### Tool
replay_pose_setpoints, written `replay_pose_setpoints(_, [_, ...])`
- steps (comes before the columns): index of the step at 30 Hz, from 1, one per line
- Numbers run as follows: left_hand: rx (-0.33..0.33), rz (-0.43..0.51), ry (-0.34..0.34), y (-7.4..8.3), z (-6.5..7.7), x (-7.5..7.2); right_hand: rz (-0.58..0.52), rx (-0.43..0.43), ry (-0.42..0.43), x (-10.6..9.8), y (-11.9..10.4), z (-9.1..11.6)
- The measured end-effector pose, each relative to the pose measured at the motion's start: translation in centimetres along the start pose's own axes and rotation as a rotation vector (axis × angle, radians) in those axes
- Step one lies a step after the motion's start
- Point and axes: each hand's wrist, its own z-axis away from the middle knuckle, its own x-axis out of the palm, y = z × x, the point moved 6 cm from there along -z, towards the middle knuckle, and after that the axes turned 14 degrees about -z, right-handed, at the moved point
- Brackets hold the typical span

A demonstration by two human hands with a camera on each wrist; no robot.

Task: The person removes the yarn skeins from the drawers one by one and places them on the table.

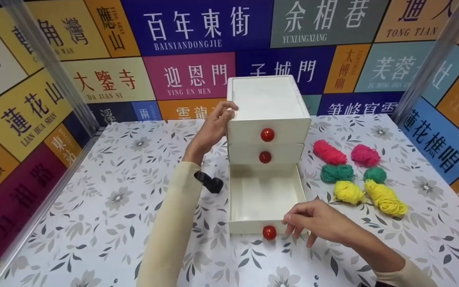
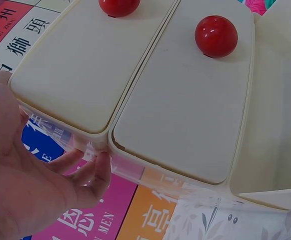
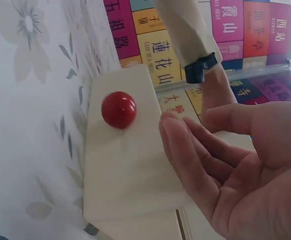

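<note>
A small white cabinet [image 1: 269, 97] with stacked drawers, each with a red round knob [image 1: 267, 134], stands on the table. Its upper two drawers are closed. The bottom drawer [image 1: 267, 195] is pulled out and nothing lies inside. My left hand [image 1: 215, 125] rests against the cabinet's upper left side, one finger over the top edge; in the left wrist view its bent fingertips [image 2: 101, 167] touch the clear side wall. Above the right end of the bottom drawer's front is my right hand [image 1: 319, 221], fingers loosely bent, holding nothing. Contact with that front edge is unclear.
Right of the cabinet lie several yarn bundles: red [image 1: 329, 152], pink [image 1: 365, 155], green [image 1: 337, 173] and yellow [image 1: 385, 198]. A floral cloth [image 1: 106, 223] covers the table. Behind it stands a colourful sign-patterned wall [image 1: 197, 30], with clear posts at both sides.
</note>
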Motion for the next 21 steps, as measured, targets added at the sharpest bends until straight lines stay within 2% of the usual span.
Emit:
replay_pose_setpoints(5, [-0.011,0.008,-0.009,-0.2,0.0,0.1,0.005,0.075,-0.077,1.8,1.5,-0.1])
replay_pose_setpoints(9, [-0.015,0.002,-0.008,-0.2,0.1,0.0,-0.016,0.111,-0.098,2.7,2.7,-0.4])
replay_pose_setpoints(14, [-0.012,0.006,-0.006,-0.2,0.1,0.1,-0.088,0.154,-0.101,3.5,3.9,-0.9])
replay_pose_setpoints(21, [-0.004,-0.011,0.009,-0.1,0.1,0.0,-0.257,0.204,-0.128,4.9,5.0,-1.9])
